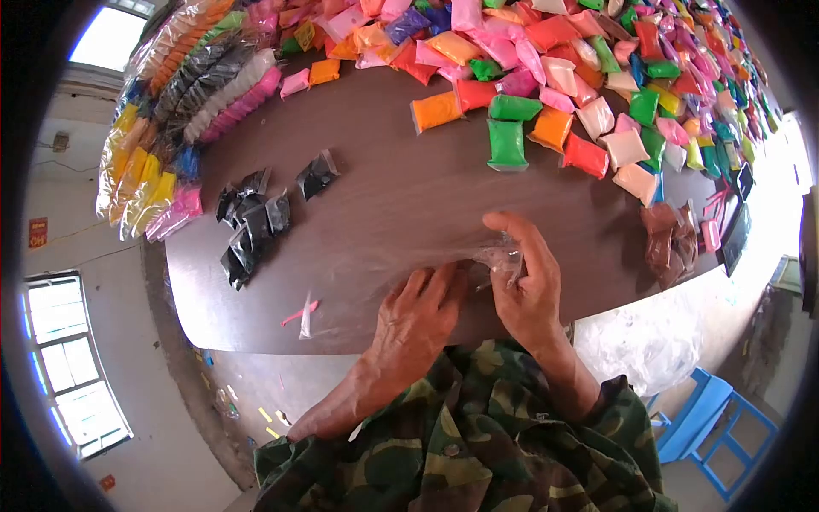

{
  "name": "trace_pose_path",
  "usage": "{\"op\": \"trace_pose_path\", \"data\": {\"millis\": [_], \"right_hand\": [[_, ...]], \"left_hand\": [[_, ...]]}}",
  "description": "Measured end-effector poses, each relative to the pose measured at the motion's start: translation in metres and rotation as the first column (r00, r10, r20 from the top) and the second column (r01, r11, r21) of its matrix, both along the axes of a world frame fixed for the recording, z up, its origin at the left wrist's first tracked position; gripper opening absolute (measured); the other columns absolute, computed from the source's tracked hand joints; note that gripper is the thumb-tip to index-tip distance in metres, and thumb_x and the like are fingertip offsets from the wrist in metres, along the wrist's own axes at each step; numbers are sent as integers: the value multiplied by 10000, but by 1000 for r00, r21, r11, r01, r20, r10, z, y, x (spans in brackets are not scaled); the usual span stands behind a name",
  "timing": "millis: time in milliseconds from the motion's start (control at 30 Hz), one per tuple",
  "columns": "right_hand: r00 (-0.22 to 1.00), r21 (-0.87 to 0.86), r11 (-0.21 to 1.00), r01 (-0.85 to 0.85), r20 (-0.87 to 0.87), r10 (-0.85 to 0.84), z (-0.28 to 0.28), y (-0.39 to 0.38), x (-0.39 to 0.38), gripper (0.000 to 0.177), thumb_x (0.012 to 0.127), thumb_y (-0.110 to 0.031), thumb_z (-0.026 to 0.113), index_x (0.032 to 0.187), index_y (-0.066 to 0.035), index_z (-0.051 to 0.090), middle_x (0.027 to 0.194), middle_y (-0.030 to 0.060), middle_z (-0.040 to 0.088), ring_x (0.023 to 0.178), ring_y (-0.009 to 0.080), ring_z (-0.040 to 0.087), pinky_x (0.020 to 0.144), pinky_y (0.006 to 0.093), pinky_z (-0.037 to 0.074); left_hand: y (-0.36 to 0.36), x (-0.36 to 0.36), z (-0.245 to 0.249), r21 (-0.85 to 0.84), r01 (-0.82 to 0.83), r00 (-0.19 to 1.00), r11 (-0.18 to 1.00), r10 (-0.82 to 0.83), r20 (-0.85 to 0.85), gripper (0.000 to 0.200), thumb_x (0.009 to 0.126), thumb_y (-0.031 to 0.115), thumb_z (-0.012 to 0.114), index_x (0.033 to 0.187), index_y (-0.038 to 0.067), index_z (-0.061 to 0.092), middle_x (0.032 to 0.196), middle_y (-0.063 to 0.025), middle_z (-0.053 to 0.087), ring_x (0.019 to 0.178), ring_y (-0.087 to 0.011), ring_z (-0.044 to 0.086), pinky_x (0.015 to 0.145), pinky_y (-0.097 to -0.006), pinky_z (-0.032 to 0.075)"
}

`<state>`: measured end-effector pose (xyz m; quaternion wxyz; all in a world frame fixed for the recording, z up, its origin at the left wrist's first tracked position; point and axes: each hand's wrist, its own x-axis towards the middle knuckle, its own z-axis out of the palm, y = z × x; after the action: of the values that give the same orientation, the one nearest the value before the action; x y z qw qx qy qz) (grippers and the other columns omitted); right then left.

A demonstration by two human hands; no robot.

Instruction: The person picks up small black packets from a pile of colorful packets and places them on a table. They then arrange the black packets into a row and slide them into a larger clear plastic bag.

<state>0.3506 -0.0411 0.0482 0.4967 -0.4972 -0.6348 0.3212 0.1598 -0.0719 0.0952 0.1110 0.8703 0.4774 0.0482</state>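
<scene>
Near the front edge of the brown table (367,218), my right hand (526,277) has its thumb and forefinger curled around the crumpled end of a clear plastic bag (502,258). The thin film stretches leftward over the tabletop. My left hand (415,311) lies just left of it, knuckles up, with its fingers bent down and their tips hidden. Whether those fingers hold part of the film cannot be made out. Several black packets (252,222) lie to the left, with a single black packet (317,174) apart from them.
Many coloured packets (508,143) cover the back and right. Stacked bagged packets (183,111) stand at back left, brown packets (670,243) at right. A pink tool (299,314) lies front left. A blue stool (704,418) stands below right.
</scene>
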Motion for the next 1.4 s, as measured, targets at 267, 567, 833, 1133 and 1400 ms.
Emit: {"op": "trace_pose_path", "data": {"millis": [267,567,833,1133,1400], "right_hand": [[997,-81,994,72,45,-68,14,-1,9,385,916,69,643,1283,-40,686,1185,183,719,969,348,742,820,402,581],[888,-116,981,154,452,-86,34,4,29,156,930,-144,729,1083,-117,739,847,140,757,733,391,735,668,485,569],[892,-97,984,152,441,-95,35,4,25,203,877,-71,724,1079,-82,742,807,175,725,704,392,717,630,451,543],[892,-126,971,205,431,-132,27,2,34,177,866,-109,706,1024,-94,783,789,178,736,688,390,725,634,487,564],[883,-111,971,211,448,-141,42,9,28,120,867,-139,735,963,-81,778,822,148,746,731,356,745,642,469,565]], "left_hand": [[-12,-4,-3,-111,-93,995,989,96,23,471,847,46,667,1314,-8,664,1303,-175,600,1186,-368,619,967,-460,573],[-4,-6,-1,-15,-13,1000,1000,14,24,467,868,60,655,1331,-3,657,1343,-181,597,1240,-381,606,1038,-515,519],[-5,-23,3,-94,-115,990,989,122,71,450,882,85,696,1330,64,667,1369,-144,607,1254,-381,606,1029,-532,529],[0,-67,5,15,-198,980,980,198,-29,417,872,126,793,1277,64,720,1317,-125,685,1237,-360,646,1055,-494,530],[-1,-63,10,13,-250,968,968,250,-32,569,854,188,825,1375,31,659,1320,-138,668,1161,-358,669,974,-475,571]]}}
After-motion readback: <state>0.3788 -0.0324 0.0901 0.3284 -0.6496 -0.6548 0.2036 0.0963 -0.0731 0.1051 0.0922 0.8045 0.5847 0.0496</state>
